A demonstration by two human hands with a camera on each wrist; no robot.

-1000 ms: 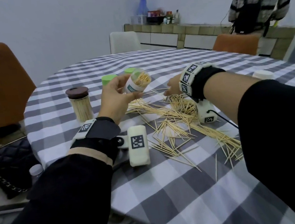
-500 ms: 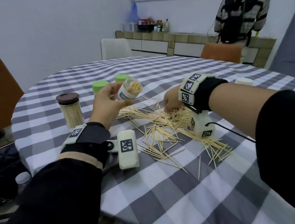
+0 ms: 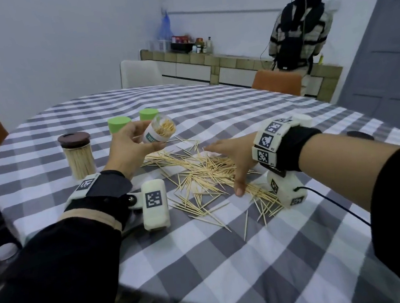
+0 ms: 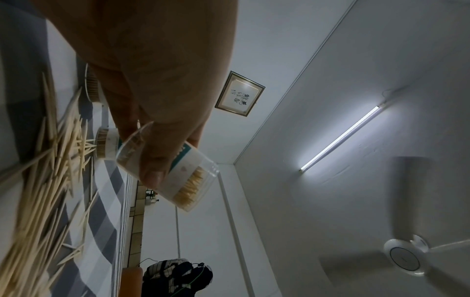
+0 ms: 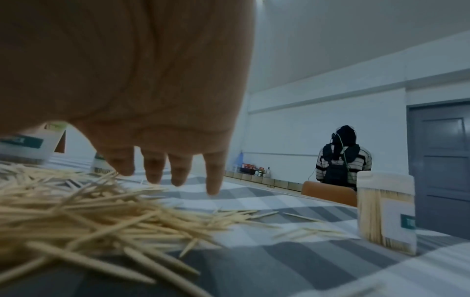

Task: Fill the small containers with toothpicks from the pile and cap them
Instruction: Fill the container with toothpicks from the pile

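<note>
Small clear plastic container with a white-and-green label (image 3: 158,131), uncapped, partly filled with toothpicks, tilted with its open mouth toward the right hand. Left hand (image 3: 128,150) is the grip here: fingers and thumb curled round the container body, holding it just above the checked grey-and-white cloth surface (image 3: 232,260). Loose pile of pale wooden toothpicks (image 3: 204,173) lies just below and to the right of that grip, spread toward the person. Right hand (image 3: 232,157) is over the pile, fingers (image 5: 175,172) straight and spread, holding nothing; whether it touches the toothpicks I cannot tell. Beyond the grip, two green-capped small containers (image 3: 119,124) stand on the surface, likely done. Left of the grip, a tall clear jar with brown lid (image 3: 77,155), full of toothpicks. In the right wrist view another uncapped full container (image 5: 386,213) stands right of the right hand. Judgement: partway through; the held container needs more picks and a cap, and most of the pile is left.
</note>
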